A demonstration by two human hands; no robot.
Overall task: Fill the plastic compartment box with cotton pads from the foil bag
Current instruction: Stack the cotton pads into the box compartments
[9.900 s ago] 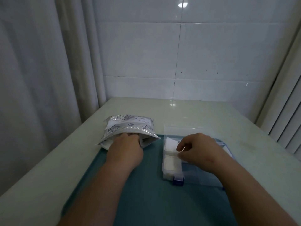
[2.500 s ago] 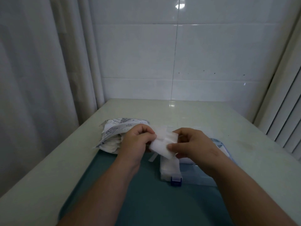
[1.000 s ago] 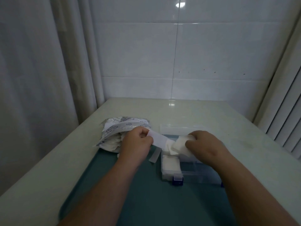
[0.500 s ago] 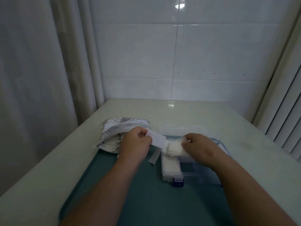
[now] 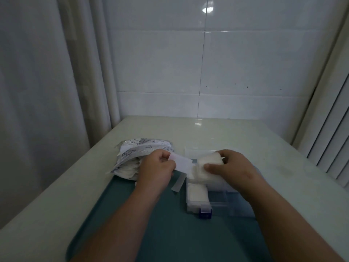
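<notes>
Stack of cotton pads (image 5: 210, 161) held above the plastic compartment box (image 5: 229, 206).
The right hand (image 5: 233, 168) grips the stack over the box's far end. The left hand (image 5: 155, 168) pinches a white strip (image 5: 181, 162) just left of the box. The box's near-left compartment holds pads. The foil bag (image 5: 135, 155) lies farther left.

Plain indoor room (likely domestic), glossy white wall tiles (image 5: 160, 63), pale curtain (image 5: 47, 82), slatted blinds (image 5: 332, 140), cream table (image 5: 217, 133)

Right hand (image 5: 232, 167) grips cotton pads (image 5: 209, 162) above box (image 5: 222, 203).
</notes>
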